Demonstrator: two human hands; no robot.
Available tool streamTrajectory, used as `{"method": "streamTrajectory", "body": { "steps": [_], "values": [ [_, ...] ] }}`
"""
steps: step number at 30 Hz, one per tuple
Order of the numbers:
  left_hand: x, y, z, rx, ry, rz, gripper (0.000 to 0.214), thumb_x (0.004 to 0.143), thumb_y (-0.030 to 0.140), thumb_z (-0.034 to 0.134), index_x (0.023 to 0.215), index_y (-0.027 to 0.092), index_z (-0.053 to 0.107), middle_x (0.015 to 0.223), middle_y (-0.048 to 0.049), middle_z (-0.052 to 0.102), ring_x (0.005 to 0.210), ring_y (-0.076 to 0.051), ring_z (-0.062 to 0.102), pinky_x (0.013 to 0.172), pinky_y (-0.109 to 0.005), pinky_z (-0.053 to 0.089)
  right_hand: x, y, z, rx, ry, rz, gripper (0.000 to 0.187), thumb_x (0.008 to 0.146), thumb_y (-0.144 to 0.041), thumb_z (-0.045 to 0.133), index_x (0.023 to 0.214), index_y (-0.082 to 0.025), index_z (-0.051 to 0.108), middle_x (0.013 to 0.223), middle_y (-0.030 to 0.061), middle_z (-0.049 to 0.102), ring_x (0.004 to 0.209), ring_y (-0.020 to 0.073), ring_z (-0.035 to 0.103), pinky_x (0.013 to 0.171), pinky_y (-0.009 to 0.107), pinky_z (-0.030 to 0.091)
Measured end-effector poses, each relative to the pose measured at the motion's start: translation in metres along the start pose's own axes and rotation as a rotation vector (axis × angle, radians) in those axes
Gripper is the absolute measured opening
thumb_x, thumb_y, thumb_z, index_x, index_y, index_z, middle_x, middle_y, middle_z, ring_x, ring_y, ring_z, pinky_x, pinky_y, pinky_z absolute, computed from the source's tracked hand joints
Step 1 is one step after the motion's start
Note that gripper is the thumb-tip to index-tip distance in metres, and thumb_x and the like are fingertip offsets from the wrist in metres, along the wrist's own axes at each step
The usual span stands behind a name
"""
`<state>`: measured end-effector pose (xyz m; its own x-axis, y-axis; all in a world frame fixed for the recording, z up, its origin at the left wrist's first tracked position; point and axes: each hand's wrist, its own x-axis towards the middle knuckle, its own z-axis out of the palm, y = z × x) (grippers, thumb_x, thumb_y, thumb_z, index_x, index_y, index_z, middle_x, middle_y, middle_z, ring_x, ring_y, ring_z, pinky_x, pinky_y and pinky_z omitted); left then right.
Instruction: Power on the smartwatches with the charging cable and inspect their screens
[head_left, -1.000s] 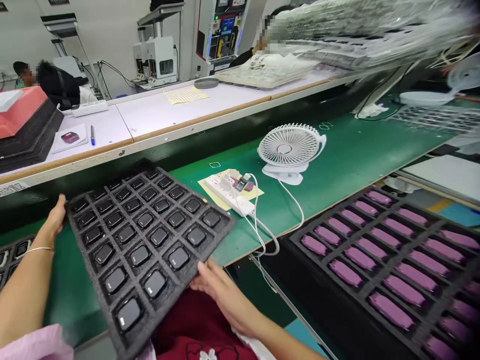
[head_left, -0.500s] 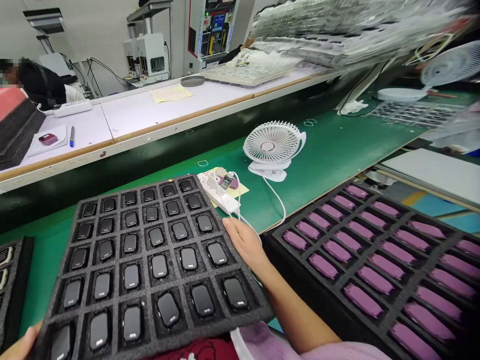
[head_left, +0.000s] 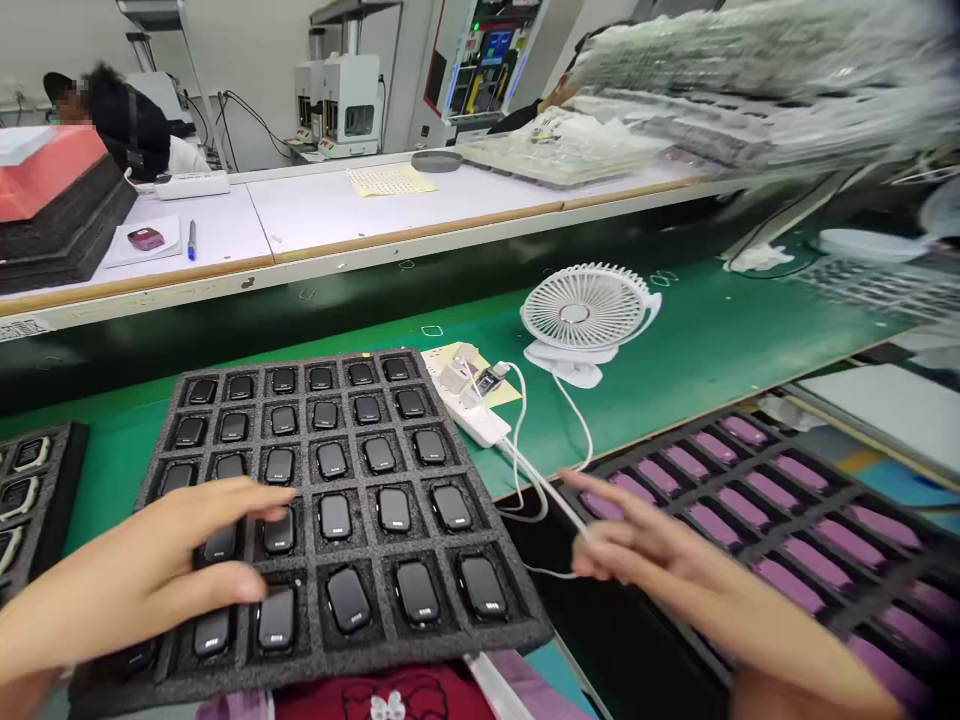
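Note:
A dark grey foam tray lies in front of me, its cells holding black watch-like devices with rounded screens. My left hand is over the tray's left front part, thumb and fingers apart, hiding some cells; whether it touches a device I cannot tell. Off the tray's right side, my right hand has its index finger stretched out and the others loosely bent, with nothing visibly held. It is in front of a second foam tray of purple pieces. A white cable runs up to or behind its fingers.
A white fan and a power strip with plugs and cables stand on the green bench. Another tray is at the left edge. Behind are a raised shelf, stacked plastic trays and a seated person.
My right hand has let go of the tray's right edge and moved right. My left hand has come from the near left corner to over the devices. The view has shifted left.

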<state>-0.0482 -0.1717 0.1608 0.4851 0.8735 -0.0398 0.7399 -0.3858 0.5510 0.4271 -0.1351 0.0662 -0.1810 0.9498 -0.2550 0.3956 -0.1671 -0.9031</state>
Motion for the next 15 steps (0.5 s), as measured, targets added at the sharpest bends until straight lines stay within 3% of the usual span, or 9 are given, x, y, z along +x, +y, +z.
{"method": "streamTrajectory", "body": {
  "steps": [2,4,6,7,8,10,12,14,15],
  "values": [
    [0.049,0.033,0.011,-0.179,-0.122,0.105,0.050,0.091,0.042,0.063,0.140,0.036,0.055,0.129,-0.0026,0.069,0.114,-0.025,0.068,0.099,-0.038,0.055,-0.004,-0.034,-0.009,0.163,0.052,-0.082,0.083,0.070,-0.058,0.073,0.144,-0.037,0.042,0.067,0.0073,0.066,0.050,0.0207,0.061,0.050,0.039,0.045],
    [0.093,0.059,0.031,-0.359,-0.153,0.190,0.064,0.088,0.046,0.066,0.146,0.027,0.046,0.143,-0.0091,0.059,0.127,-0.027,0.059,0.106,-0.044,0.050,0.007,-0.080,-0.003,0.271,0.069,-0.188,0.083,0.064,-0.061,0.076,0.139,-0.041,0.047,0.084,0.0060,0.071,0.052,0.0166,0.062,0.052,0.039,0.047],
    [0.129,0.077,0.057,-0.487,-0.095,0.265,0.090,0.074,0.050,0.079,0.149,0.019,0.039,0.157,-0.0165,0.039,0.142,-0.032,0.041,0.115,-0.048,0.038,0.031,-0.127,0.014,0.347,0.130,-0.378,0.069,0.064,-0.063,0.073,0.126,-0.036,0.059,0.105,0.0057,0.071,0.071,0.0182,0.069,0.065,0.042,0.053],
    [0.141,0.083,0.070,-0.560,-0.085,0.298,0.090,0.070,0.052,0.081,0.144,0.017,0.044,0.157,-0.0180,0.038,0.144,-0.033,0.038,0.118,-0.048,0.034,0.045,-0.149,0.023,0.360,0.116,-0.451,0.063,0.067,-0.062,0.070,0.122,-0.033,0.061,0.112,0.0049,0.070,0.084,0.0208,0.071,0.072,0.043,0.055],
    [0.148,0.088,0.080,-0.663,-0.137,0.326,0.074,0.074,0.055,0.077,0.132,0.016,0.053,0.150,-0.0180,0.047,0.140,-0.031,0.043,0.116,-0.047,0.035,0.060,-0.168,0.032,0.371,0.128,-0.502,0.055,0.074,-0.060,0.065,0.119,-0.030,0.061,0.117,0.0041,0.068,0.095,0.0214,0.070,0.078,0.043,0.055],
    [0.150,0.091,0.092,-0.919,-0.368,0.329,0.048,0.086,0.062,0.059,0.099,0.016,0.062,0.123,-0.0164,0.066,0.119,-0.027,0.061,0.106,-0.044,0.045,0.086,-0.192,0.044,0.394,0.171,-0.556,0.042,0.086,-0.055,0.055,0.116,-0.027,0.061,0.119,0.0019,0.067,0.102,0.0191,0.068,0.080,0.040,0.055],
    [0.136,0.088,0.088,-1.146,-0.524,0.209,0.049,0.091,0.066,0.047,0.082,0.019,0.053,0.088,-0.0097,0.070,0.086,-0.022,0.069,0.085,-0.039,0.054,0.105,-0.194,0.043,0.399,0.157,-0.565,0.038,0.086,-0.050,0.058,0.116,-0.026,0.061,0.116,0.0003,0.068,0.096,0.0167,0.069,0.078,0.036,0.056],
    [0.116,0.073,0.065,-1.173,-0.429,0.029,0.046,0.091,0.068,0.045,0.085,0.022,0.049,0.059,0.0024,0.056,0.053,-0.014,0.057,0.057,-0.029,0.051,0.113,-0.178,0.034,0.332,0.100,-0.490,0.042,0.082,-0.048,0.065,0.116,-0.024,0.062,0.106,0.0013,0.071,0.080,0.0155,0.069,0.068,0.034,0.057],
    [0.106,0.061,0.049,-1.034,-0.338,-0.047,0.043,0.091,0.065,0.046,0.089,0.022,0.051,0.055,0.0063,0.048,0.045,-0.011,0.047,0.051,-0.025,0.045,0.115,-0.164,0.027,0.267,0.096,-0.433,0.045,0.080,-0.047,0.068,0.116,-0.022,0.062,0.099,0.0026,0.072,0.070,0.0149,0.068,0.063,0.032,0.056]
  ]
}}
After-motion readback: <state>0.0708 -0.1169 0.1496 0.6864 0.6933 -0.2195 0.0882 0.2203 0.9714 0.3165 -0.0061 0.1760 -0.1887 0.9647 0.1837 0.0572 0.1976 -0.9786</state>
